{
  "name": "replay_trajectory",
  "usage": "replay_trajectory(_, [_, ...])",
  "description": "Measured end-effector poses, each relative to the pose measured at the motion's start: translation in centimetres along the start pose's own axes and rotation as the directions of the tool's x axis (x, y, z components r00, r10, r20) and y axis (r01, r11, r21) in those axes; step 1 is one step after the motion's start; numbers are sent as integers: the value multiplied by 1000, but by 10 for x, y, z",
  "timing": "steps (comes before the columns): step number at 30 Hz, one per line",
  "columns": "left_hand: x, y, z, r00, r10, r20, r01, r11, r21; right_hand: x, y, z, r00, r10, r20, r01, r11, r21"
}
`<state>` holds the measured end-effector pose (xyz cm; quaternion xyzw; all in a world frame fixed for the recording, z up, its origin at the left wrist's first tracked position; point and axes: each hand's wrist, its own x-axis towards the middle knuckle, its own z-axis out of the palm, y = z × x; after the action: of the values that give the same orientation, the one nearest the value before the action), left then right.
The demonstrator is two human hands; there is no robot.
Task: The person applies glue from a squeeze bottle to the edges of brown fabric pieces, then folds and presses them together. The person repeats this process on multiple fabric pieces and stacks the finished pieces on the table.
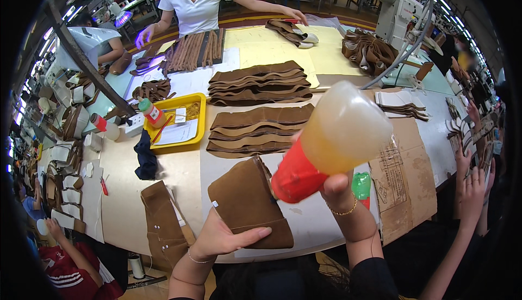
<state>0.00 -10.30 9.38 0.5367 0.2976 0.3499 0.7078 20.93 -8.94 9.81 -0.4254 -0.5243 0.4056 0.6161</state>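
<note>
My left hand grips a folded brown leather piece by its near edge, thumb lying on top. In my right hand is a squeeze bottle, tilted with its red-wrapped neck end down and yellowish liquid inside. Its lower end is at the right edge of the leather; whether they touch I cannot tell. Left of my left hand, another brown leather piece with small white marks lies at the table's near edge. Just beyond the bottle, layered brown leather strips lie in a stack.
A yellow tray holds paper and a green-capped bottle. Cardboard and a green-and-red container lie to the right. A second strip stack sits farther back. A person in white stands across the table; other people's hands are at right.
</note>
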Motion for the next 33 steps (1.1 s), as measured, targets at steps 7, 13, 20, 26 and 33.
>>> replay_trajectory(7, [-1, 1, 1, 998, 32, -51, -32, 999, -4, 1, -3, -2, 999, 50, -15, -49, 995, 86])
replay_trajectory(13, [-1, 5, 2, 998, 31, -53, -32, 999, -8, 14, 1, 8, 987, -153, -57, 150, 987, -59])
replay_trajectory(20, [-1, 1, -4, 999, 9, -41, -10, 1000, -10, -5, -11, 14, 997, 70, 29, -72, 996, 60])
replay_trajectory(26, [-1, -1, -4, 999, 6, -39, -6, 1000, -6, -15, -7, 2, 988, 128, 89, -133, 989, 58])
replay_trajectory(33, [-1, 0, -3, 999, -29, -23, 28, 1000, -10, -9, -3, -2, 998, 55, 23, -57, 993, 103])
